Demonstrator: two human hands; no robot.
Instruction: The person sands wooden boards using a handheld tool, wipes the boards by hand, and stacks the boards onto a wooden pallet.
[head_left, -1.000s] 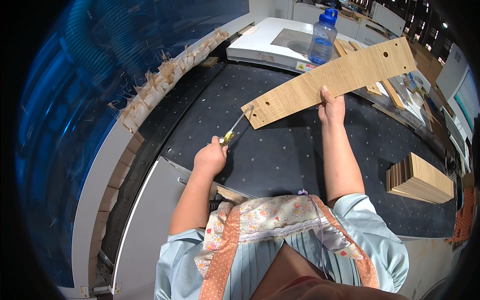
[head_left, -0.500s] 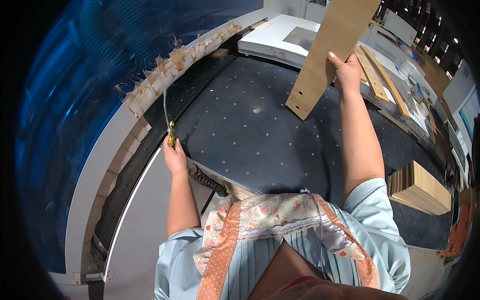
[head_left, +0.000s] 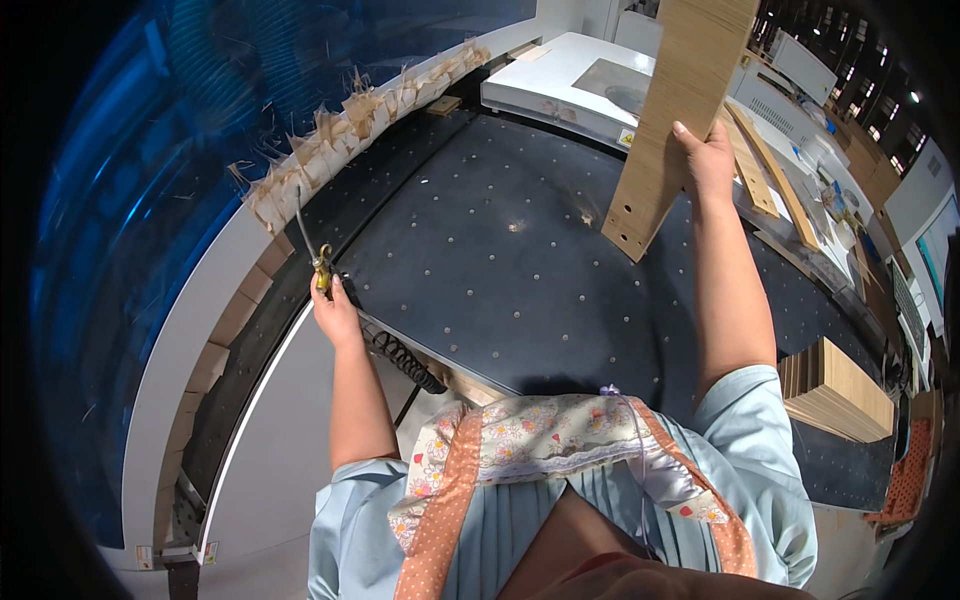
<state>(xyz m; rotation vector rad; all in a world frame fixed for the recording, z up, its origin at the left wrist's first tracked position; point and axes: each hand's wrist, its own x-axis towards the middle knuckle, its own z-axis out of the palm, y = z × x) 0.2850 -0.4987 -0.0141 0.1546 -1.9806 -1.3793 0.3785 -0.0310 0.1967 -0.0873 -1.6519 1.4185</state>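
Two hands, both busy. Left hand (head_left: 335, 312) closed round a brass-nozzled air gun (head_left: 320, 268), thin tube pointing up and away toward the frayed strip; held out at the bed's left edge, seemingly so the nozzle stays clear of the panel. One black coiled hose (head_left: 405, 362) trailing from below that hand along the near edge of the bed, slack, so apparently the gun's feed.

Right hand (head_left: 708, 160) gripping one long wooden panel (head_left: 670, 120) by its right edge, thumb in front, fingers behind. Panel lifted off the bed and stood nearly upright, lower end hanging above the dark surface, upper end running out of view; probably tipped up so that its face and drilled end can be got at. Two small holes visible near the lower end; more cannot be ruled out.

Nearest to the body: apron (head_left: 560, 445), floral with orange trim, over a pale blue top. To the right, one stack of similar cut panels (head_left: 835, 390) on edge, count not readable.

Beyond the hands: black machine bed (head_left: 520, 270), studded with small pale dots, too many to count. Along its far left rim, a row of frayed brown strips (head_left: 340, 130) against the blue wall. Farther still, one white machine housing (head_left: 570, 85), and loose wooden slats (head_left: 765, 160) lying to its right, at least two.
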